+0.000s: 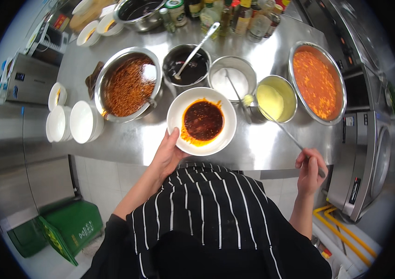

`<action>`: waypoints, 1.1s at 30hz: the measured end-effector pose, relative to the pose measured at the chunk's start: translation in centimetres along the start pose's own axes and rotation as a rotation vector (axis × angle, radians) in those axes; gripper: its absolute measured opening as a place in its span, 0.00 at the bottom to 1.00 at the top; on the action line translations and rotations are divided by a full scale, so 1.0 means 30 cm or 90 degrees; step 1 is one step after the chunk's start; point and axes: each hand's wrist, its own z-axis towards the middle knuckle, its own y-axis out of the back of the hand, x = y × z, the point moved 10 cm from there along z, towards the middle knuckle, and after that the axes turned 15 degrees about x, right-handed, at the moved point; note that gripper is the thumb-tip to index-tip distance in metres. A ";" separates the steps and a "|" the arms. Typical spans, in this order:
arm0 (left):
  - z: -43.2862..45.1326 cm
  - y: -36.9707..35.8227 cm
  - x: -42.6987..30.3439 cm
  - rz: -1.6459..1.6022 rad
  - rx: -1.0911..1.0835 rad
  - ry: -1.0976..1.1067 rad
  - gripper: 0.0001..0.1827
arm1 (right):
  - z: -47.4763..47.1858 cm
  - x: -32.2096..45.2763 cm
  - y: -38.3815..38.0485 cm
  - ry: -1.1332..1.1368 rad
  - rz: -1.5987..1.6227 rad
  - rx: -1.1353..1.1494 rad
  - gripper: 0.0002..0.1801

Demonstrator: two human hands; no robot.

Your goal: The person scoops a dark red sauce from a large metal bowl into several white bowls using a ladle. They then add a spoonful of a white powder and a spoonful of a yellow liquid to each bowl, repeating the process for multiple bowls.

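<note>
My left hand grips the rim of a white bowl that holds dark red sauce with orange oil. In my right hand is the handle of a long metal spoon; its tip carries a bit of pale yellow granules beside a metal pot of yellow granules. Behind the bowl stand a pot of white granules with a spoon in it and a pot of dark liquid with a light-handled spoon. A steel basin of reddish-brown chili mixture is on the left, an oval basin of orange-red sauce on the right.
Stacked white bowls sit at the left of the steel table, with more sauced bowls at the back left. Glass bottles and a large steel pot line the back. A green bin stands on the floor.
</note>
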 end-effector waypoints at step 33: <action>-1.411 1.467 -0.439 -0.193 -0.445 -0.414 0.30 | 0.493 -0.128 -0.977 -0.024 -0.441 0.118 0.20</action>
